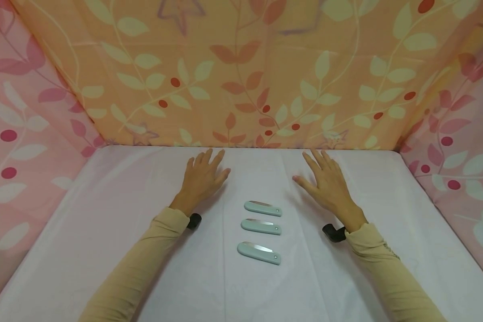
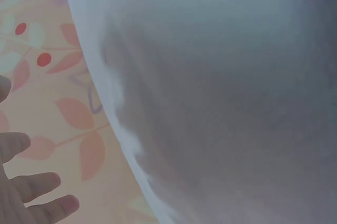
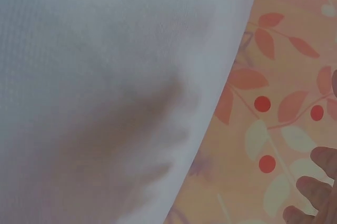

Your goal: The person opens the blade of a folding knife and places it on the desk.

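Three folding knives with pale green handles lie in a column on the white table: the far knife [image 1: 263,209], the middle knife [image 1: 260,226] and the near knife [image 1: 259,253]. Each shows a strip of metal blade along its upper edge. To their left, my left hand [image 1: 203,179] is held with fingers spread, touching none of them. My right hand [image 1: 326,183] is on the other side, its fingers likewise spread and holding nothing. In the wrist views only fingertips of the left hand [image 2: 37,192] and the right hand [image 3: 316,187] show, with shadows on the cloth.
A white cloth [image 1: 116,250] covers the table. Behind it hangs an orange leaf-patterned curtain [image 1: 233,67], with pink patterned curtains [image 1: 20,147] at the sides. Black wrist devices, one on the left [image 1: 194,221] and one on the right [image 1: 334,233], stick out inward from the cuffs.
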`<action>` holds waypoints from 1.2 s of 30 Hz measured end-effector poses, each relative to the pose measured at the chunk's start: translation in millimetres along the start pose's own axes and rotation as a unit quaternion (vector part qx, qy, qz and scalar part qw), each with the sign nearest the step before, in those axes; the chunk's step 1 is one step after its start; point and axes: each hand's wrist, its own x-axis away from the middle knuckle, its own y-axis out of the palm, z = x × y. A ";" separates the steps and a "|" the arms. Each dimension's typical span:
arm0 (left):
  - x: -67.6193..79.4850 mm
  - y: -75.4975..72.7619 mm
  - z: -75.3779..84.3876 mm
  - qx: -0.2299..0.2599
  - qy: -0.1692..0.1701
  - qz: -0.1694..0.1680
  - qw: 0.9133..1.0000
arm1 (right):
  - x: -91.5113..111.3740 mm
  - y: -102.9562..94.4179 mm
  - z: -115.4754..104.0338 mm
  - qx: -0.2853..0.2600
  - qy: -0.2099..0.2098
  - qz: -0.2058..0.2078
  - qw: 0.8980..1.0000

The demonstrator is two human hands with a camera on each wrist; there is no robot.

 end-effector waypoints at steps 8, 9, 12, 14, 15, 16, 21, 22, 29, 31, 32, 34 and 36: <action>4.9 -0.2 5.5 0.005 -0.006 -0.006 1.000 | 4.8 -0.5 -4.4 -0.009 -0.003 -0.005 1.000; 5.6 -0.6 6.3 0.007 -0.008 -0.010 1.000 | 5.6 -0.8 -4.9 -0.012 -0.002 -0.008 1.000; 8.0 -2.1 9.4 0.013 -0.010 -0.023 1.000 | 7.9 -1.4 -6.4 -0.022 -0.001 -0.010 1.000; 9.2 -2.7 11.1 0.019 -0.008 -0.030 0.999 | 9.5 -1.8 -7.6 -0.028 -0.002 -0.009 1.000; 9.8 -2.9 11.9 0.023 -0.006 -0.035 0.999 | 10.2 -1.8 -8.1 -0.031 -0.003 -0.008 0.999; 10.3 -3.2 12.6 0.029 -0.004 -0.040 0.999 | 11.0 -1.9 -8.8 -0.033 -0.004 -0.009 0.999; 12.3 -4.5 15.5 0.059 0.018 -0.054 0.997 | 14.3 -0.7 -11.7 -0.042 -0.004 -0.019 0.999; 12.6 -4.7 15.9 0.064 0.021 -0.056 0.996 | 15.0 -0.4 -12.3 -0.045 -0.004 -0.022 0.999; 16.6 -6.8 19.8 0.102 0.041 -0.072 0.991 | 17.6 0.7 -17.0 -0.068 -0.014 -0.032 0.997; 17.9 -7.3 21.1 0.111 0.045 -0.074 0.990 | 18.1 0.6 -18.3 -0.072 -0.018 -0.034 0.997; 18.2 -7.2 21.7 0.116 0.046 -0.075 0.989 | 18.5 0.6 -18.7 -0.073 -0.019 -0.035 0.997; 18.6 -7.0 22.8 0.122 0.048 -0.079 0.988 | 19.3 0.6 -19.5 -0.075 -0.022 -0.035 0.996; 18.9 -6.1 23.8 0.125 0.050 -0.083 0.987 | 20.1 0.4 -20.3 -0.078 -0.023 -0.034 0.996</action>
